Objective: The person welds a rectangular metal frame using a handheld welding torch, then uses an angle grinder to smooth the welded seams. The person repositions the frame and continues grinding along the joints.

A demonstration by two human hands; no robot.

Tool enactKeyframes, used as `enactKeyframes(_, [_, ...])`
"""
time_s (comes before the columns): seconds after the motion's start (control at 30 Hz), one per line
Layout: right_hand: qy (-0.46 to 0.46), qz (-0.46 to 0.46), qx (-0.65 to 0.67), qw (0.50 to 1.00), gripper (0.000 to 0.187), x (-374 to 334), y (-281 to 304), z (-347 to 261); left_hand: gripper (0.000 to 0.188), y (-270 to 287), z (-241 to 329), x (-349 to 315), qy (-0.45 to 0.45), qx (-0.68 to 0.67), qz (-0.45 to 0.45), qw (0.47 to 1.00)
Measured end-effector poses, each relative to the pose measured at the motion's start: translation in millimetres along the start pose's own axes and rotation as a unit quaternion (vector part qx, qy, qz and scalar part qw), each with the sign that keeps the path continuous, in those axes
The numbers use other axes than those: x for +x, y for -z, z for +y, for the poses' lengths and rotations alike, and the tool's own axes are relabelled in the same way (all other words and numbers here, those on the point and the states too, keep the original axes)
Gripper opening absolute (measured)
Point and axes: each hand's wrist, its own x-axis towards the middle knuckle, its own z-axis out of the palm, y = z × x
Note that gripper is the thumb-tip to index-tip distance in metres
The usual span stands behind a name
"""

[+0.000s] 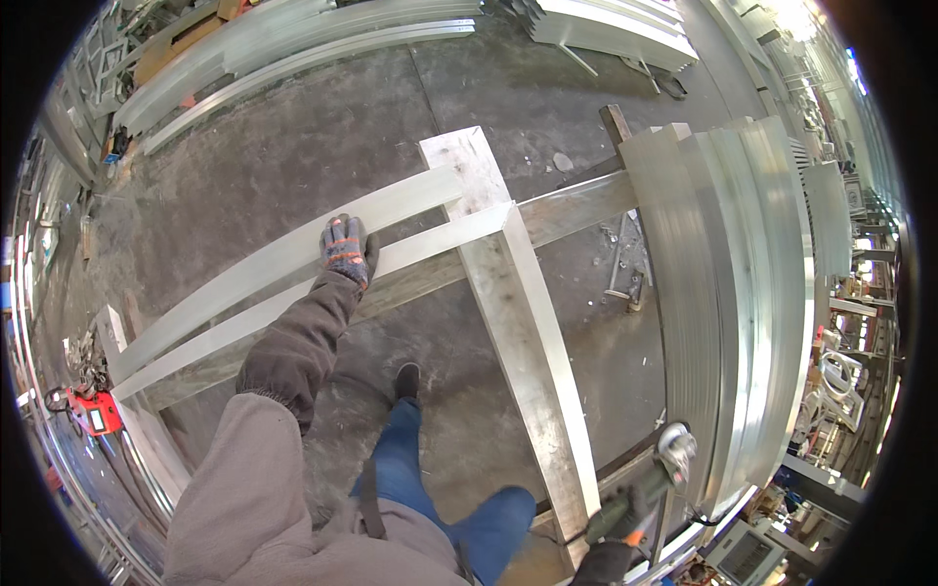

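Observation:
My left hand [344,246], in a grey work glove with orange marks, is closed on a long pale aluminium bar [401,198]. A second aluminium bar [440,237] runs alongside on the near side and meets another bar [547,332] at a corner. These two lie on metal support beams [503,342]. At the lower right my right hand [633,518], gloved too, is closed around the dark green body of an angle grinder [674,451]. Its round metal head points away from me, beside a stack of profiles. My right fingers are partly hidden.
A tall stack of aluminium profiles [723,293] stands along the right. More long profiles [322,44] lie on the floor at the far left, with another stack [611,34] at the far right. A red machine [96,414] sits at the left; metal scraps [625,259] lie between beam and stack.

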Motion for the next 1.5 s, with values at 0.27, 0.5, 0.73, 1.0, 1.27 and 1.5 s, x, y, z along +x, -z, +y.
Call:
enactKeyframes(0.27, [-0.088, -0.102, -0.014, 0.991, 0.042, 38, -156, -35, 0.053, 4, 3, -2, 0.023, -0.009, -0.032, 0.999])
enactKeyframes(0.5, [-0.111, -0.404, 0.262, 0.869, 0.039, 110, -286, -128, 0.049, 8, 3, 1, 0.034, -0.039, -0.029, 0.998])
enactKeyframes(0.73, [0.013, -0.315, -0.096, 0.944, 0.033, 175, -367, -161, 0.051, -5, -7, -5, 0.046, -0.062, 0.004, 0.997])
enactKeyframes(1.0, [0.076, -0.426, -0.331, 0.839, 0.045, 214, -386, -78, 0.036, 43, 133, -23, 0.153, -0.323, -0.065, 0.932])
enactKeyframes(1.27, [0.196, -0.519, -0.357, 0.751, 0.049, 228, -391, -30, 0.062, 8, 338, -15, 0.347, -0.675, -0.251, 0.6])
enactKeyframes(1.5, [0.16, -0.562, -0.325, 0.744, 0.045, 231, -386, -13, 0.058, 12, 338, -13, 0.327, -0.696, -0.244, 0.591])
